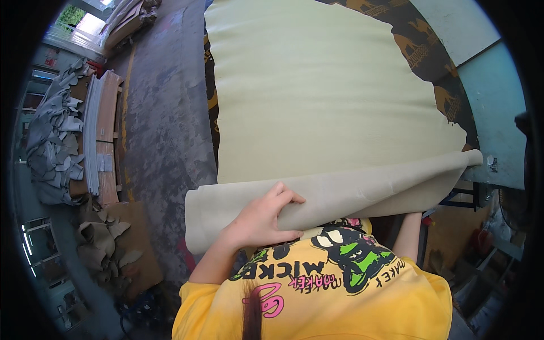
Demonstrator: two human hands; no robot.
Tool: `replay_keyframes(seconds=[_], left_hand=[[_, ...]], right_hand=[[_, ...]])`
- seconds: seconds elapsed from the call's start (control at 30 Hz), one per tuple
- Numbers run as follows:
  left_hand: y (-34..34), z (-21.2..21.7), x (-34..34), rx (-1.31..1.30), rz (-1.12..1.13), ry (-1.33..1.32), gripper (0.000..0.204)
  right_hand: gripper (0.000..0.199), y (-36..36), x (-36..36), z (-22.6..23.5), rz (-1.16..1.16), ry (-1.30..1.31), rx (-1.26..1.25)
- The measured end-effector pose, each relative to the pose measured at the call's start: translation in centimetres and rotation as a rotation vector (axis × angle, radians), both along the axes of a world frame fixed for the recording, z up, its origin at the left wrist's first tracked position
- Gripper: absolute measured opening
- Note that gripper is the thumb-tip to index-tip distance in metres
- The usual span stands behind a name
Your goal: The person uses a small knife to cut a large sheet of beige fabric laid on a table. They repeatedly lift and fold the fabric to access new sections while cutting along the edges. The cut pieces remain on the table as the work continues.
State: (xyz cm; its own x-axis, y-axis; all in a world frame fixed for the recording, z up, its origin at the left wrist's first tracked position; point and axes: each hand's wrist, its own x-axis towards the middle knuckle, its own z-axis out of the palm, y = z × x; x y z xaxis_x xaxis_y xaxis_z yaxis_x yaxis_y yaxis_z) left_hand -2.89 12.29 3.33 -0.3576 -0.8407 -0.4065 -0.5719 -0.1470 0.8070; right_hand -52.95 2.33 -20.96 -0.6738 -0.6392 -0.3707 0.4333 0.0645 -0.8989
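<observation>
A large pale green leather hide [328,102] is spread out in front of me. Its near end is turned over into a thick, loose roll [345,192] that shows the greyish back and lies across just before my body. On the left part of this roll rests my left hand [266,215], thumb and forefinger wide apart, the fingers bent a little against the surface. My right forearm [409,235] reaches under the right part of the roll, which hides the right hand and its fingers.
Dark cloth [422,54] with a brown pattern lies beneath the hide. At left is a worn grey surface [164,107]. Grey leather pieces [54,141] are heaped beyond it, beside stacked boards [105,141]. More scraps [105,241] lie lower left. A pale blue-green panel [493,107] stands at right.
</observation>
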Motion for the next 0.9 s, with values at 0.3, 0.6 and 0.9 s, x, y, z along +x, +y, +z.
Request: replay_keyframes(seconds=[0.3, 0.6, 0.9], left_hand=[[-1.8, -1.5, -1.1, -0.654, -0.082, -0.381, 0.069], [-9.9, -2.2, 3.2, -0.538, -0.077, -0.360, 0.054], [-15.5, -6.5, -0.8, -0.986, 0.063, -0.668, 0.078]], right_hand=[[0.048, -2.9, 1.2, 7.7, -0.110, 0.101, -0.160], [0.048, -13.2, 5.7, 17.9, 0.003, 0.116, -0.426], [0.036, -12.3, 10.7, 13.9, 0.305, 0.155, -0.312]])
